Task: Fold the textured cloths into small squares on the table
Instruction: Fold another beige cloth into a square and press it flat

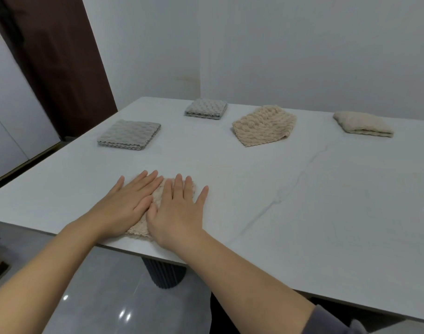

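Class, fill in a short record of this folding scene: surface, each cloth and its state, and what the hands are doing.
surface: white table
near grey cloth: folded square
far grey cloth: folded square
middle beige cloth: loosely folded, uneven
right beige cloth: folded, rumpled
front beige cloth: under both hands
left hand: flat, pressing
right hand: flat, pressing

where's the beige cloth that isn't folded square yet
In the head view, the loosely folded beige cloth lies toward the table's far side, right of centre, between the far grey folded cloth and the beige bundle.
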The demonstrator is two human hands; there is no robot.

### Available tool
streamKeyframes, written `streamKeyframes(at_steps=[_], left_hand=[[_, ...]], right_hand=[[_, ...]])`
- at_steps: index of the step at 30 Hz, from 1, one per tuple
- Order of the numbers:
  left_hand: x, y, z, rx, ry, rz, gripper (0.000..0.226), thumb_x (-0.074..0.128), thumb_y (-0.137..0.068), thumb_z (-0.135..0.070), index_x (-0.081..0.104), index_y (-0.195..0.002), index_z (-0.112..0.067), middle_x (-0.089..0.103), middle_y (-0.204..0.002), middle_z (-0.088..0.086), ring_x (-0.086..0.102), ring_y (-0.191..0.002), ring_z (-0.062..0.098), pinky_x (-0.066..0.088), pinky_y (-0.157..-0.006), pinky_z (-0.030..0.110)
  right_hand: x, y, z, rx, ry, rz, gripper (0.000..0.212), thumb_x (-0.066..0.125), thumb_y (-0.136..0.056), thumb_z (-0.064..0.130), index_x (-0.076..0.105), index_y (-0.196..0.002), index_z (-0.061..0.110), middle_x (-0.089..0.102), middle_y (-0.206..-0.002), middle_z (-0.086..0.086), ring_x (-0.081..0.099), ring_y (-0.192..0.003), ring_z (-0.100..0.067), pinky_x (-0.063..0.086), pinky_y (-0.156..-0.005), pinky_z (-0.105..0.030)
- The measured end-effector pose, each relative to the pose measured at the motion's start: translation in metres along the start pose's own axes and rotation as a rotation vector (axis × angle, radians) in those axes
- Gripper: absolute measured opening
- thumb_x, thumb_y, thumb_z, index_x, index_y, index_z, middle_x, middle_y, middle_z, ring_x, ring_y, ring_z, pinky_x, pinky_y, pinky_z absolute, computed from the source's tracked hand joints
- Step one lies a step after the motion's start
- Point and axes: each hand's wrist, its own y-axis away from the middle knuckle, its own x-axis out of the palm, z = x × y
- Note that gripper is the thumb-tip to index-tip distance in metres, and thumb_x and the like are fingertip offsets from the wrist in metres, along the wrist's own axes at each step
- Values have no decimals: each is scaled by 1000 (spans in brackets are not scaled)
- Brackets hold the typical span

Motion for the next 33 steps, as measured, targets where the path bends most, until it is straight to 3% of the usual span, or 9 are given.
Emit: streamKeyframes(at_steps=[4,9,15,21,23,26,29,33], left_hand=[[-9,-4,-5,-81,-87,103,49,8,-101,-41,-9,-147,-41,-16,-156,-22,-20,-139,-8,-15,-118,37],[-27,-22,-37,-133,-81,74,51,15,-103,-38,4,-153,-36,-10,-160,-15,-12,-145,1,-12,-119,40],[-20,-90,-114,31,-114,52,55,28,-102,-31,10,-155,-28,-5,-162,-8,-7,-147,7,-6,-120,41],[6,-186,-175,58,-77,-37,53,36,-99,-30,26,-150,-21,15,-161,-1,12,-147,15,12,-118,42],[14,-214,-186,59,-86,-88,51,38,-98,-29,32,-147,-17,27,-155,2,26,-142,19,24,-113,41],[20,-248,-195,52,-135,-221,38,40,-96,-25,47,-131,-13,47,-137,5,44,-124,24,38,-92,38],[22,-276,-196,1,-151,-317,26,40,-97,-23,52,-117,-12,54,-119,6,51,-109,26,37,-75,35],[28,-307,-187,-18,-225,-402,21,40,-97,-12,58,-107,-9,55,-110,8,50,-99,26,28,-68,32]], right_hand=[[-7,-1,-8,-62,-8,50,67,14,-100,45,-5,-155,11,-14,-162,-8,-20,-147,-26,-14,-112,-62],[-32,6,-59,-95,-93,-15,63,18,-101,45,1,-156,18,-7,-163,-3,-14,-149,-23,-12,-116,-57],[-68,-3,-163,84,0,-62,60,23,-102,39,5,-155,17,-4,-163,-4,-10,-149,-26,-6,-116,-57],[-91,-26,-251,243,23,-82,60,26,-101,37,9,-154,16,0,-163,-3,-6,-149,-26,-1,-117,-58],[-96,-35,-270,265,15,-84,59,27,-101,36,11,-154,16,1,-163,-3,-5,-149,-26,-1,-117,-57],[-104,-49,-291,266,7,-101,56,29,-101,33,17,-152,14,8,-162,-4,0,-149,-26,1,-116,-57],[-110,-66,-304,242,-3,-142,49,32,-100,28,29,-146,14,26,-155,-7,12,-146,-26,5,-116,-56],[-110,-92,-315,236,-1,-263,43,39,-97,27,42,-138,15,45,-140,-7,38,-131,-26,17,-114,-48]])
